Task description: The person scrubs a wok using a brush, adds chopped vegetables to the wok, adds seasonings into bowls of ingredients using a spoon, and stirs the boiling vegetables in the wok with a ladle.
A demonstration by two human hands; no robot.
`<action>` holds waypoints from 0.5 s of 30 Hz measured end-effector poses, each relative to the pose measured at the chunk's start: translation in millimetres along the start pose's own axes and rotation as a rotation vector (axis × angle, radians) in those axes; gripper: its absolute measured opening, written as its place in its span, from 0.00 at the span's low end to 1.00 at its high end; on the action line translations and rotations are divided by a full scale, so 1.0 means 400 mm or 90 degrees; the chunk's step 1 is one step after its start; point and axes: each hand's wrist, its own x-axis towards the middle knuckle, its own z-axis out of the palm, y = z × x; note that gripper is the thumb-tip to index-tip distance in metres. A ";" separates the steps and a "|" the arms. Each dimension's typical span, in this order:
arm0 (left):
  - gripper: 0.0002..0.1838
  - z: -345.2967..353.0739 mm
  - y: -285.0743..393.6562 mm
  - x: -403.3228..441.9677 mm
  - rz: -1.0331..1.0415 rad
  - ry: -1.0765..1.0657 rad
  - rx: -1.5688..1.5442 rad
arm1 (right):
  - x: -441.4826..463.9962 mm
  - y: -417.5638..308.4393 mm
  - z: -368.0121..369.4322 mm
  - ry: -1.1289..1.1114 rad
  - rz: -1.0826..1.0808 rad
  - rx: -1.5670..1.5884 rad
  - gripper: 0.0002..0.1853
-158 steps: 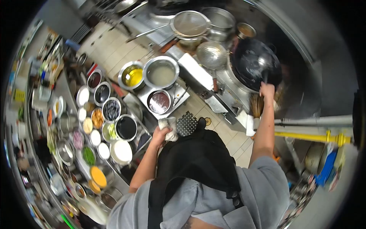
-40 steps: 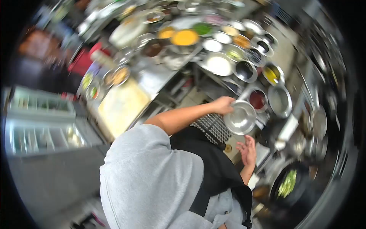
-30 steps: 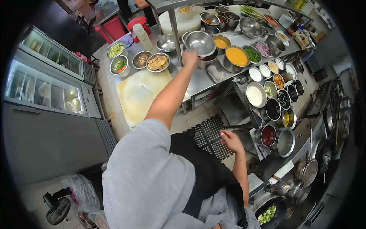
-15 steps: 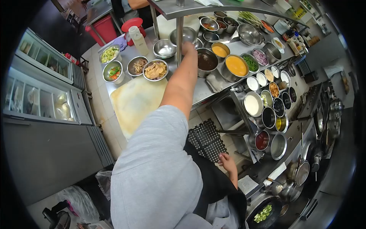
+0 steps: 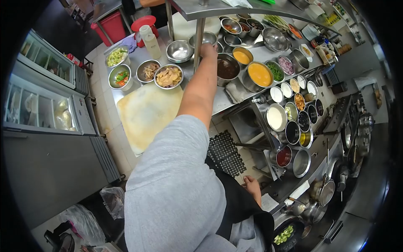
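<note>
I look down on the long stainless-steel counter and, at its near end, the square, yellow-stained white cutting board. My left arm reaches out nearly straight; the left hand meets the near rim of the round, shiny steel bowl, which sits behind the upright metal post. I can't tell its finger closure. My right hand hangs low, loosely curled, visibly gripping nothing. The small yellow label is unreadable.

1 head cam, wide: looks fwd & down along L arm, close up, to worktop beyond.
</note>
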 end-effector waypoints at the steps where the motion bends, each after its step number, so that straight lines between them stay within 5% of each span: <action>1: 0.26 0.002 0.009 -0.019 -0.002 0.000 0.002 | 0.015 0.007 -0.005 0.008 -0.002 0.006 0.18; 7: 0.23 -0.064 0.028 -0.040 -0.019 -0.033 0.225 | 0.057 0.026 -0.007 0.023 -0.047 0.002 0.18; 13: 0.21 -0.095 0.041 -0.165 0.390 -0.069 0.693 | 0.034 0.023 0.003 0.019 -0.047 -0.132 0.16; 15: 0.22 -0.074 0.036 -0.128 0.349 -0.039 0.723 | 0.036 0.033 0.000 0.023 -0.027 -0.124 0.16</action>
